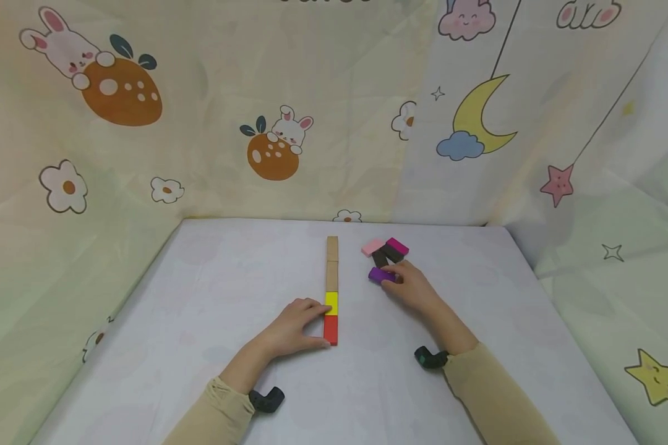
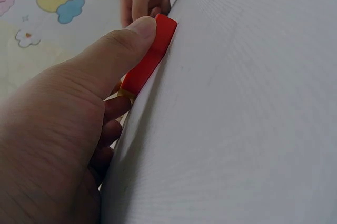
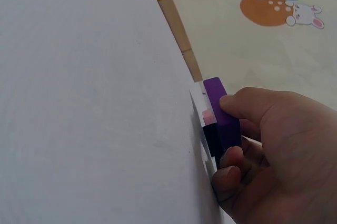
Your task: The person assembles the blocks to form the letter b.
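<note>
We see the left hand [image 1: 295, 324] resting on the red block [image 1: 331, 329], thumb against its side, at the near end of a block row [image 1: 331, 272] mid-tabletop [image 1: 228, 371]. The right hand [image 1: 409, 287] has its grip closed around the purple block [image 1: 380, 275], just before the pink block [image 1: 372, 247], magenta block [image 1: 398, 246] and dark block [image 1: 388, 254] toward the far edge.

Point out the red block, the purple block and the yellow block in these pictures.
red block [image 1: 331, 329], head view, middle of its top face.
purple block [image 3: 220, 111], right wrist view, its broad face between thumb and fingers.
yellow block [image 1: 331, 303], head view, centre of its top face.
</note>
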`<state>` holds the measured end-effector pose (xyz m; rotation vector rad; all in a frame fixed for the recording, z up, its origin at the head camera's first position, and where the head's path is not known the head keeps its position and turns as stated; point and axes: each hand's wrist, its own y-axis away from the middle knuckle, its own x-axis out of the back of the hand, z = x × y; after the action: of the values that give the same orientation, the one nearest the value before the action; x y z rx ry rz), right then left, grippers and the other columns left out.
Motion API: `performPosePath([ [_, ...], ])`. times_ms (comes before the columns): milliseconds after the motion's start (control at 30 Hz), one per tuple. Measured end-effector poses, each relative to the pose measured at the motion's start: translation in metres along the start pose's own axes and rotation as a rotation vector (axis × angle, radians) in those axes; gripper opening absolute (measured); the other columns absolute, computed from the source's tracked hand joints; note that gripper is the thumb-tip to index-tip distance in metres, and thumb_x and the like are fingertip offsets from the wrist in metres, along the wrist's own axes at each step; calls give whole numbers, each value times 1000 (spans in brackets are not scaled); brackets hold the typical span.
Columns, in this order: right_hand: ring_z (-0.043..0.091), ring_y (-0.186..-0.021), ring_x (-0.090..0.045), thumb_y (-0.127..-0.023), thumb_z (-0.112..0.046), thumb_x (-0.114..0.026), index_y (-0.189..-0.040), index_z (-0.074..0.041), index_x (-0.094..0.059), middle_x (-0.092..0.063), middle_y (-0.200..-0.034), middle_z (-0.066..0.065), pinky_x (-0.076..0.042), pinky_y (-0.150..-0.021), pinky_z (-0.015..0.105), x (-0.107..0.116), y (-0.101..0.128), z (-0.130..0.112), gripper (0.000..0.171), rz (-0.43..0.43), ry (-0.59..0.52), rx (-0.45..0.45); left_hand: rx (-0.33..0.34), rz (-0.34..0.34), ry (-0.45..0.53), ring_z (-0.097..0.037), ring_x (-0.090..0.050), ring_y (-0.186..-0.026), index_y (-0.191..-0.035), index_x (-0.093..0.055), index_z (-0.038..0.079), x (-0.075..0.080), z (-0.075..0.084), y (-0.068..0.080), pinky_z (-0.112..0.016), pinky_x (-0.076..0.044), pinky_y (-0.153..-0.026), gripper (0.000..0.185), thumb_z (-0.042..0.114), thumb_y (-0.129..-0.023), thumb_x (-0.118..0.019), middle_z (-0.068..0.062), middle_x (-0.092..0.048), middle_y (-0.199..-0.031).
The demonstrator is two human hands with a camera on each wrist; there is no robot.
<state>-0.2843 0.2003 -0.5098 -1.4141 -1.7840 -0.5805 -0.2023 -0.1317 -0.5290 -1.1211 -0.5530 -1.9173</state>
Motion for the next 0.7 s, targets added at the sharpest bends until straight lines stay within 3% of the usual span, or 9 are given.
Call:
performPosePath([
  [267,20,-89,-53,-95,-29,-66,-134,-16,-62,-58,-114,7,-45,-77,33,-9,-9,-13,41,-28,-20,17,17,-8,7,-16,-44,-127,-145,-49,31,0,0,0,-41,-41,-109,75,60,-80,-73,6,-52,-135],
  [700,23,-107,-57,-96,-27,-64,-134,-21,-61,-58,-122,7,-50,-98,44,-29,-32,-32,38,-34,-12,-40,11,-14,-3,-16,-45,-126,-144,-50,30,2,1,-1,-41,-42,-108,75,62,-80,-72,5,-53,-134],
])
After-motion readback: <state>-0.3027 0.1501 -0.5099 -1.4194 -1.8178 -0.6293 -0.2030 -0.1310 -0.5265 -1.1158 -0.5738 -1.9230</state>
